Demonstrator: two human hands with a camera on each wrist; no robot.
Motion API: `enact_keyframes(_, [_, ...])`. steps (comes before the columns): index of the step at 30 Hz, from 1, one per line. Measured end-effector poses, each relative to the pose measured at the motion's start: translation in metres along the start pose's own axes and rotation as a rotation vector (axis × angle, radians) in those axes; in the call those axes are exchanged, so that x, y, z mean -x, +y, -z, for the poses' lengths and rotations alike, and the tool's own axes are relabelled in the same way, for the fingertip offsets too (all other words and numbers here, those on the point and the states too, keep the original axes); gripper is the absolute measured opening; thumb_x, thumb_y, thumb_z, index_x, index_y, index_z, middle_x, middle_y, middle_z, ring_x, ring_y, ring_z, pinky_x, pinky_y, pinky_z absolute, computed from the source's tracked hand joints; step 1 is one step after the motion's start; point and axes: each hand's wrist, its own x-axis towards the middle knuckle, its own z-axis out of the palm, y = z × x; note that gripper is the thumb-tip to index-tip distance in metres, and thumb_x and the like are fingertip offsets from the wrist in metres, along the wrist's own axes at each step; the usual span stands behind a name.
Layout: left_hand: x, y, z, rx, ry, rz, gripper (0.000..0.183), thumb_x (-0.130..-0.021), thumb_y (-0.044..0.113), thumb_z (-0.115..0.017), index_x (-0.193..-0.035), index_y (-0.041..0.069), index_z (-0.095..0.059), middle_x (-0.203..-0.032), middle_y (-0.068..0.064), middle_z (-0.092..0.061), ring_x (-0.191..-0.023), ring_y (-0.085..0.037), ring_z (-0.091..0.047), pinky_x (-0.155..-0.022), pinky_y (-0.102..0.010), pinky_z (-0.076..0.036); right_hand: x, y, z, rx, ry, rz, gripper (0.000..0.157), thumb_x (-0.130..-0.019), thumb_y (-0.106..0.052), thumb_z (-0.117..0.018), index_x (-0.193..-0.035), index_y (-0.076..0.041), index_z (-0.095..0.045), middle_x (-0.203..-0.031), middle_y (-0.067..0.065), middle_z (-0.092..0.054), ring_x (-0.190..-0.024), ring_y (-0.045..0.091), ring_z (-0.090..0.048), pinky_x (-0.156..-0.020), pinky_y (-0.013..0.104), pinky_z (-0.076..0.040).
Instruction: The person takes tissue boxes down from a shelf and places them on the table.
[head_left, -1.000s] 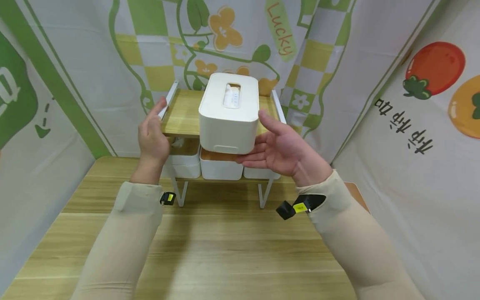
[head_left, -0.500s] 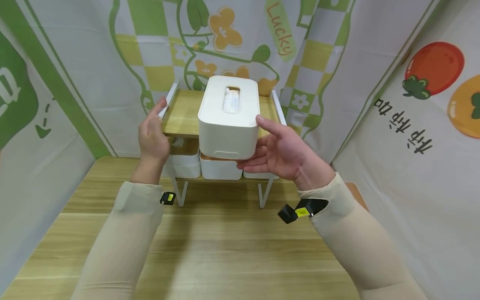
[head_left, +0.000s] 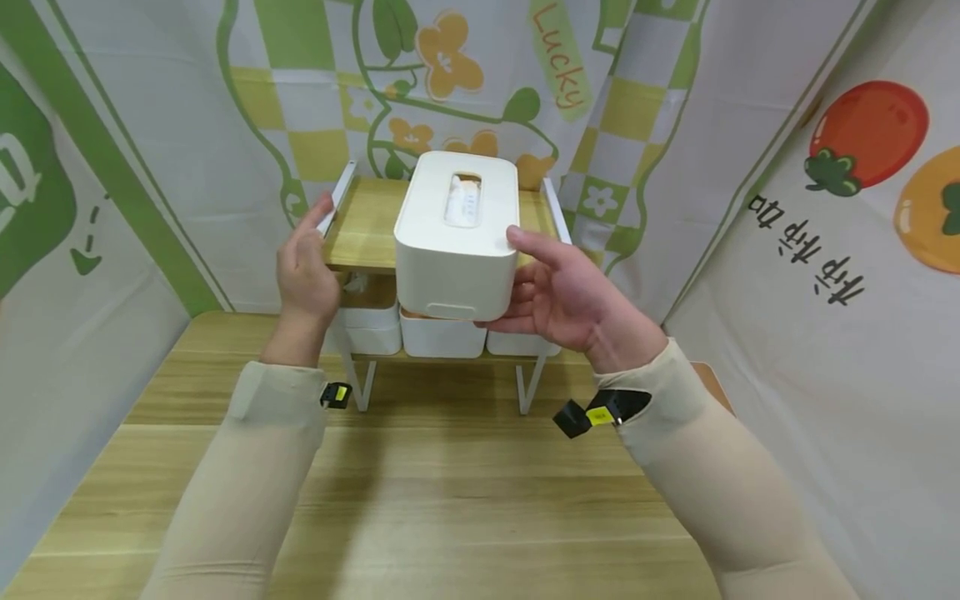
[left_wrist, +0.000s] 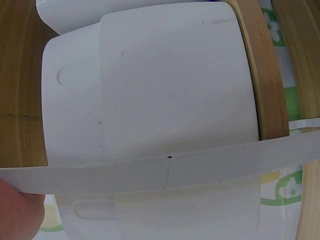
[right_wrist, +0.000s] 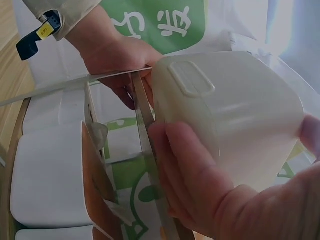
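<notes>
In the head view, a cream-white tissue box is at the upper board of a small two-tier shelf rack, its front end jutting past the board's front edge. A slot in its lid shows white wrapping inside. My right hand holds the box at its right front corner, thumb on the lid's edge and fingers at the side and underneath. My left hand grips the left side of the rack by the upper board. In the right wrist view, its fingers lie around the board's edge, partly hidden by the frame.
White bins stand side by side on the lower tier, with stacked ones at left. The rack stands on a wooden table. A printed curtain hangs close behind. A brown-edged object lies at right.
The tissue box has come slightly toward me and its front end sits a little lower. My right thumb has moved onto the lid's edge. My left hand has stayed in place.
</notes>
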Motion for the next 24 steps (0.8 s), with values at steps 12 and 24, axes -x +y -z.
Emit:
enact_keyframes(12, [0.000,-0.002,0.000,-0.010,-0.002,-0.009,0.056,-0.101,0.020,-0.018,-0.149,0.012,-0.045,-0.156,0.004,-0.039,-0.140,-0.001,-0.027,-0.112,-0.017,-0.017,-0.004,-0.006,0.007,0.037,-0.034,-0.027,0.071,-0.096,-0.047,-0.056,-0.142,0.003,-0.037,-0.130,0.035,-0.052,-0.112,0.048,-0.059,-0.091,0.057,-0.050])
enact_keyframes(24, [0.000,-0.002,-0.001,-0.008,0.002,-0.027,0.056,-0.101,0.021,-0.018,-0.149,0.012,-0.047,-0.154,0.004,-0.041,-0.140,-0.002,-0.029,-0.113,-0.019,-0.018,0.003,-0.011,0.018,0.064,-0.075,0.034,0.070,-0.093,-0.047,-0.056,-0.138,0.005,-0.041,-0.125,0.033,-0.057,-0.104,0.045,-0.064,-0.083,0.055,-0.054])
